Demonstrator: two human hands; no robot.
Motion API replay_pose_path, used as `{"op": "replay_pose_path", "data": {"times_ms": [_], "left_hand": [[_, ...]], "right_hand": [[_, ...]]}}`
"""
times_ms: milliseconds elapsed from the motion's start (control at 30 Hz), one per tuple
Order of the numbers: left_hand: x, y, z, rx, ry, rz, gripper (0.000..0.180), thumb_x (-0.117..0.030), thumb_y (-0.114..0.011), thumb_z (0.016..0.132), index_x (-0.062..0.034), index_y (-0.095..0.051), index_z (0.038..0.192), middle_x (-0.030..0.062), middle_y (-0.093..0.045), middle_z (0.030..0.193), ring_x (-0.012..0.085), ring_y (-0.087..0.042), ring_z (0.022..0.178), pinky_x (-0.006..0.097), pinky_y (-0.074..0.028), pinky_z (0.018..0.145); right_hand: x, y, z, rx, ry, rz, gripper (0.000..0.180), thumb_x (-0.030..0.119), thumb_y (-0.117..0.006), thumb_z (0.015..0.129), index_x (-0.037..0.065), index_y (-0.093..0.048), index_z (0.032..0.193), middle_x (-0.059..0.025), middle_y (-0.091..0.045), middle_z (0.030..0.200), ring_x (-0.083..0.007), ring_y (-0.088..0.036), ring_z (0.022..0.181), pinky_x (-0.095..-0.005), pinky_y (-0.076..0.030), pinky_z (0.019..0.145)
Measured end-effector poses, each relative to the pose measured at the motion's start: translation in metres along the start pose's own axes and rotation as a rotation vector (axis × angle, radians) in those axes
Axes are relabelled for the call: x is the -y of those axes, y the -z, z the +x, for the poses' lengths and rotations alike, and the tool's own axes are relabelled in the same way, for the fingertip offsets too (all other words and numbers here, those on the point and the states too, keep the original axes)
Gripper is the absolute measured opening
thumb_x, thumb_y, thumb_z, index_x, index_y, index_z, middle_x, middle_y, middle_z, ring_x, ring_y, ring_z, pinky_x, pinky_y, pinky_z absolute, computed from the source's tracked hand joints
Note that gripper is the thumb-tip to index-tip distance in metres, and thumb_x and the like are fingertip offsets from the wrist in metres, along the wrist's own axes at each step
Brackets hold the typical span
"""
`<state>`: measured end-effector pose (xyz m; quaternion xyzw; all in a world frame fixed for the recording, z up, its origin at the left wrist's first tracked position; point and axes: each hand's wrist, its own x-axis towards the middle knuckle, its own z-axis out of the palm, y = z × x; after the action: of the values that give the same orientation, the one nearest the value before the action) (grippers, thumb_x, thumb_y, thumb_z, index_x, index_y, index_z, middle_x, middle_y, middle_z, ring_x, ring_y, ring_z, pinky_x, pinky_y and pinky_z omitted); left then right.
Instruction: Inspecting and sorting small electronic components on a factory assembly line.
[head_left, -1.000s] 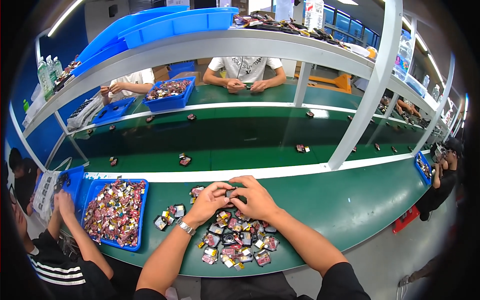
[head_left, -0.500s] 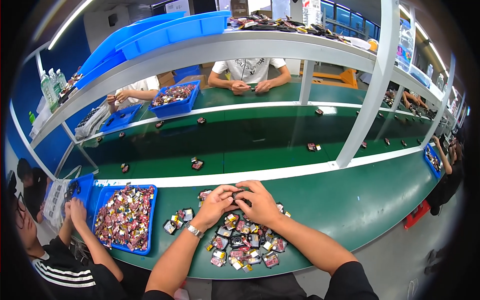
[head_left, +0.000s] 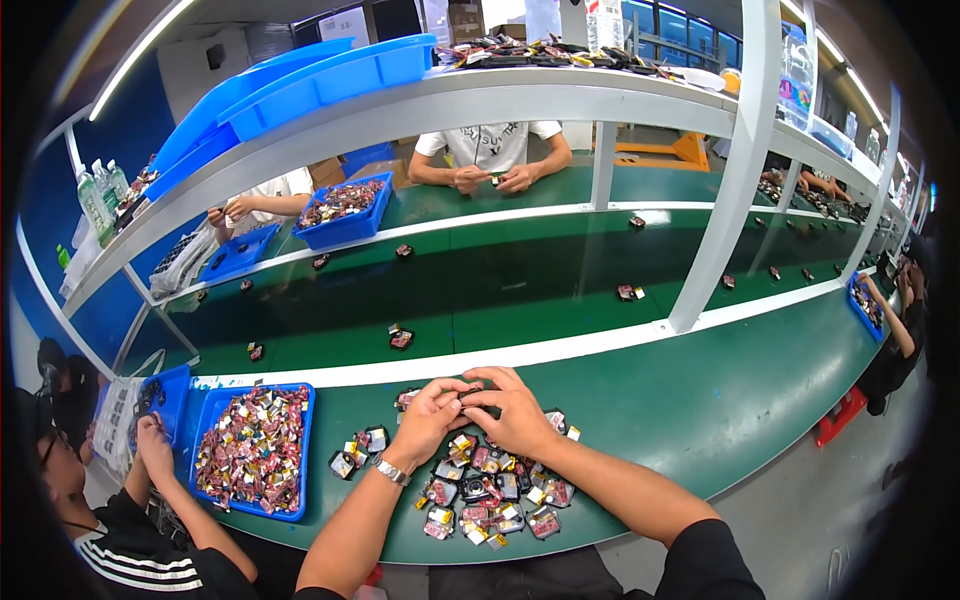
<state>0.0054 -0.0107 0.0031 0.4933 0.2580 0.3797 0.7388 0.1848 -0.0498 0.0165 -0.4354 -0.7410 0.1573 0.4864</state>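
Note:
My left hand (head_left: 428, 422), with a metal-banded watch on its wrist, and my right hand (head_left: 515, 418) meet above the near edge of the belt frame. Between their fingertips they pinch a small dark part (head_left: 474, 396), mostly covered by the fingers. Below and around my hands lies a loose pile of small electronic assemblies (head_left: 508, 517), with black housings, red circuit boards, silvery cells and yellow tape. A few similar assemblies (head_left: 343, 464) lie apart, left of my left forearm.
A blue tray (head_left: 309, 440) heaped with red and white parts stands to the left, beside a co-worker's arms (head_left: 190, 500). Beyond a white rail (head_left: 560, 348), a green belt (head_left: 520, 300) carries scattered assemblies. A white post (head_left: 735, 200) rises at right; overhead, a shelf (head_left: 480, 100) holds blue bins.
The view has tilted slightly. My hands stay together on the small dark part, with little finger movement. Across the belt, a co-worker's hands have moved slightly apart around a small piece.

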Motion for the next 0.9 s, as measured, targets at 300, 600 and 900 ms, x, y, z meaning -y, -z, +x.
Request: {"op": "replay_pose_path", "data": {"times_ms": [300,600,900], "left_hand": [[0.005,0.003,0.001,0.019,-0.108,-0.072,0.022,-0.004,-0.053,0.096,-0.0028,-0.048,0.117,0.0122,-0.060,0.117,0.0197,-0.061,0.107,0.036,-0.052,0.092],[0.007,-0.004,0.000,-0.004,-0.104,-0.072,0.022,-0.002,-0.046,0.097,-0.0022,-0.047,0.119,0.0147,-0.054,0.131,0.0204,-0.058,0.114,0.037,-0.051,0.096],[0.000,-0.012,0.000,-0.079,-0.091,-0.031,0.024,-0.003,-0.047,0.098,-0.0025,-0.047,0.122,0.0096,-0.059,0.122,0.0160,-0.059,0.110,0.033,-0.053,0.092]], "right_hand": [[0.006,-0.001,0.001,-0.042,0.052,0.013,0.017,0.008,-0.069,0.077,0.005,-0.071,0.094,-0.0108,-0.058,0.123,-0.0320,-0.049,0.120,-0.0403,-0.042,0.100],[0.003,0.006,0.000,-0.014,0.071,0.032,0.019,0.007,-0.067,0.075,0.004,-0.070,0.094,-0.0133,-0.053,0.129,-0.0347,-0.045,0.125,-0.0435,-0.038,0.104],[0.002,0.010,0.005,-0.102,0.184,-0.103,0.020,0.004,-0.068,0.076,0.005,-0.067,0.096,-0.0112,-0.059,0.115,-0.0314,-0.055,0.109,-0.0395,-0.048,0.090]]}}
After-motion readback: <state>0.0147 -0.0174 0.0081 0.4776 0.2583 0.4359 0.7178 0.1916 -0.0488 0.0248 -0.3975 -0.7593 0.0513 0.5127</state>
